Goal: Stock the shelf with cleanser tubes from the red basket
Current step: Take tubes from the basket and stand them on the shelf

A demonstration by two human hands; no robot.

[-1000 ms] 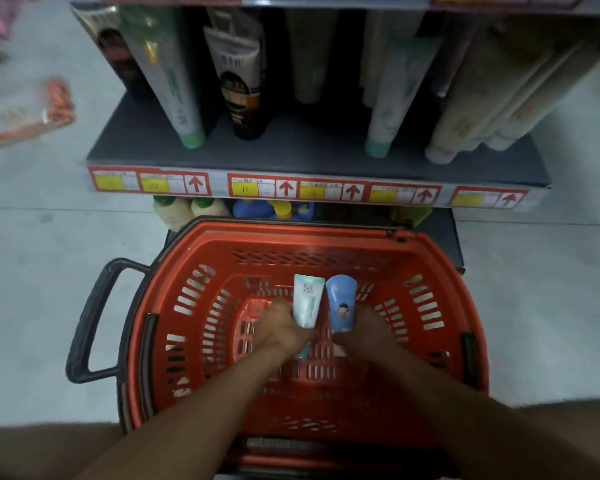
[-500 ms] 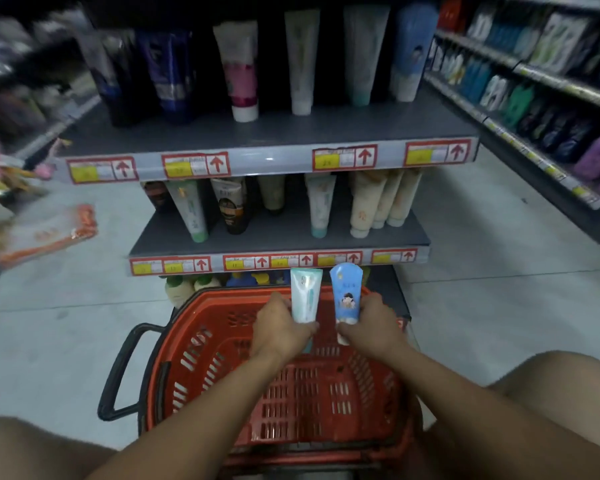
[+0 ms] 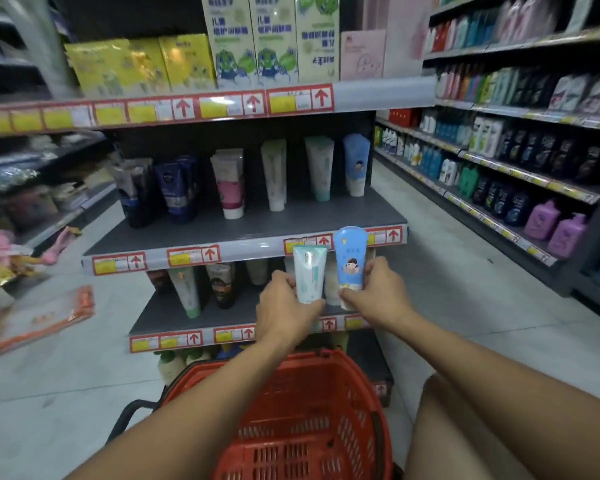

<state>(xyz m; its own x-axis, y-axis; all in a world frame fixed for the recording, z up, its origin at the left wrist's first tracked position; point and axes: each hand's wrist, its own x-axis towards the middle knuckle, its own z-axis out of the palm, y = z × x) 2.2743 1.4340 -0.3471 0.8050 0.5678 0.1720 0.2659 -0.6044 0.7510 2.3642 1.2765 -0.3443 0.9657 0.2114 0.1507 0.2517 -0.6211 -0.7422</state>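
Red basket (image 3: 302, 424) below looks empty. Left hand (image 3: 284, 311) grips green tube (image 3: 309, 275), right hand (image 3: 381, 292) grips blue tube (image 3: 350, 259), both raised before shelf (image 3: 243, 233); neither placed yet.

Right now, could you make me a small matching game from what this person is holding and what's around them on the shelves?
Things:
1. blue tube
2. pale green tube
3. red basket
4. pink-banded tube

Places:
A. low down, beneath the forearms
B. in the left hand
C. standing on the middle shelf
D. in the right hand

Pairs: 1-D, 2-B, 3-A, 4-C
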